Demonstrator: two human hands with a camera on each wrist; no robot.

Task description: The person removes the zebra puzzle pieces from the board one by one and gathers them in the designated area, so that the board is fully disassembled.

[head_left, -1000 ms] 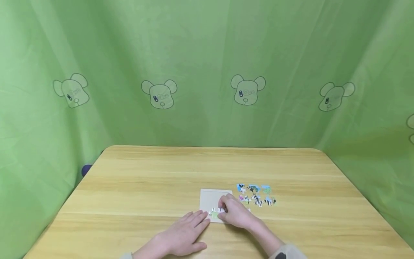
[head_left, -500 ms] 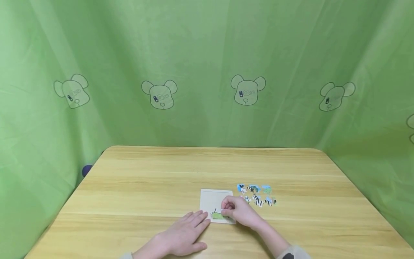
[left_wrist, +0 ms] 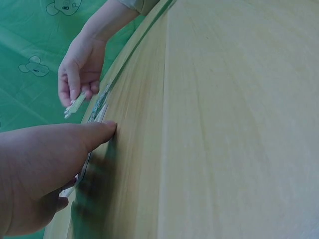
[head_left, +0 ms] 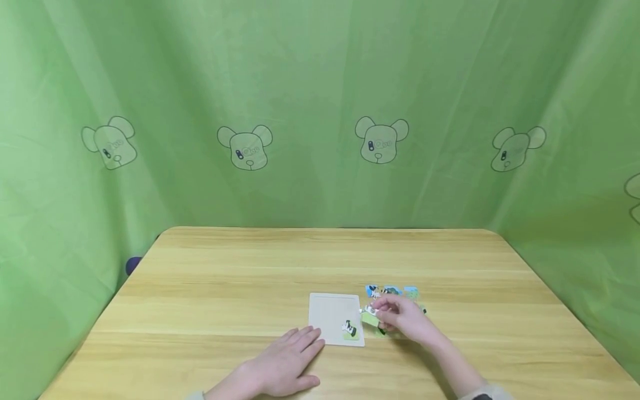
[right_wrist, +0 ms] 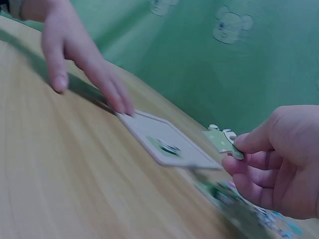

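Observation:
My right hand [head_left: 407, 319] pinches a green and white jigsaw puzzle piece [head_left: 370, 316] between thumb and fingers, raised just off the right side of a pale square puzzle tray [head_left: 327, 311]. In the right wrist view, the held piece [right_wrist: 223, 141] is tilted and clear of the tray. Another puzzle piece [head_left: 350, 330], with a black and white figure on green, lies in the tray's lower right corner. My left hand [head_left: 285, 361] lies with fingers extended, fingertips at the tray's lower left edge.
Several loose puzzle pieces [head_left: 392, 290] lie on the wooden table [head_left: 240, 266] right of the tray, some hidden behind my right hand. Green curtains [head_left: 310, 200] with bear-head drawings hang behind and beside the table. Something purple [head_left: 132, 265] shows beyond the left edge.
My right hand has lifted a puzzle piece away from the tray and carried it right, over the loose pieces. The piece in the tray's lower right corner is now uncovered. My left hand stays put.

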